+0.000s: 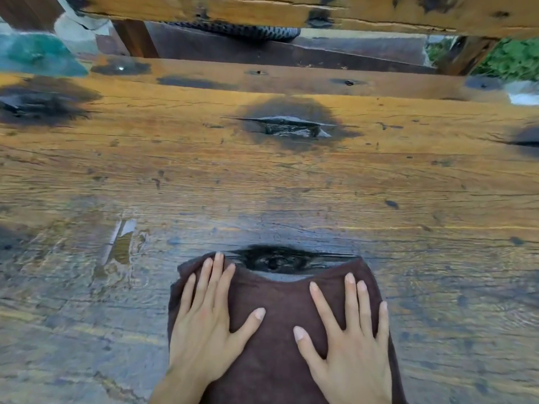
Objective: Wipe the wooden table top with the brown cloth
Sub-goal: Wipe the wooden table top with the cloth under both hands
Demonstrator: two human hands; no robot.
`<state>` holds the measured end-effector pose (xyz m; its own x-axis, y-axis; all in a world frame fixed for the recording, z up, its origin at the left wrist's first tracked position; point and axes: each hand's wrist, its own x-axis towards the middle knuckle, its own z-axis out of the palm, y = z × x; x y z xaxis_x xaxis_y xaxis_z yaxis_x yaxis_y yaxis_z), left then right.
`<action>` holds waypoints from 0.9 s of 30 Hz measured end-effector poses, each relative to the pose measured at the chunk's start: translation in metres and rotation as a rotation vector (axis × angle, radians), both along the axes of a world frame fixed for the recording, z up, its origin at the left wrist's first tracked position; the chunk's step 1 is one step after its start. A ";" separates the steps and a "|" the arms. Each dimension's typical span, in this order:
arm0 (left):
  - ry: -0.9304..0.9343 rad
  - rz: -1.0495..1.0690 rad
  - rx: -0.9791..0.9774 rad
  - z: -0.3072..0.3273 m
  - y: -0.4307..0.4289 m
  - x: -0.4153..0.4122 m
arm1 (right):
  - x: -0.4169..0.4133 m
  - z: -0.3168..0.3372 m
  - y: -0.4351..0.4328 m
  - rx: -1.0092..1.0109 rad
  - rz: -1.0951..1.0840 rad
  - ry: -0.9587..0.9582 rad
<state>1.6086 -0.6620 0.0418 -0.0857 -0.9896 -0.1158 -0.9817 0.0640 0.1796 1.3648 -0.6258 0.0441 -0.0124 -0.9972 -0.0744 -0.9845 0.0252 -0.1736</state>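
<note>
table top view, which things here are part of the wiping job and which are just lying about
Part of the job:
brown cloth, spread on the wood
left hand and right hand, both pressing flat on it
wooden table top

Just around:
tyre tread beyond the far edge
green plants, far right
blurred teal shape, far left

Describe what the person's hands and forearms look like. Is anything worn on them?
The left hand and right hand are bare: no gloves, no rings. The nails are short and unpainted. No sleeve, watch or bracelet shows before the picture's lower edge.
</note>
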 end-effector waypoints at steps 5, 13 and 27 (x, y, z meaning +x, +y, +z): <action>-0.029 -0.009 -0.023 -0.004 -0.059 0.004 | -0.001 -0.008 -0.058 0.021 0.009 0.032; -0.044 -0.005 -0.023 -0.007 -0.167 0.003 | 0.002 -0.012 -0.162 -0.003 -0.022 0.032; -0.017 -0.027 -0.138 -0.011 -0.387 -0.013 | -0.005 -0.009 -0.378 0.055 -0.113 -0.004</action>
<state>1.5958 -1.0489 0.0313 -0.1117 -0.9935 0.0198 -0.9820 0.1134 0.1509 1.3601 -1.0035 0.0349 -0.1242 -0.9839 -0.1288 -0.9741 0.1457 -0.1730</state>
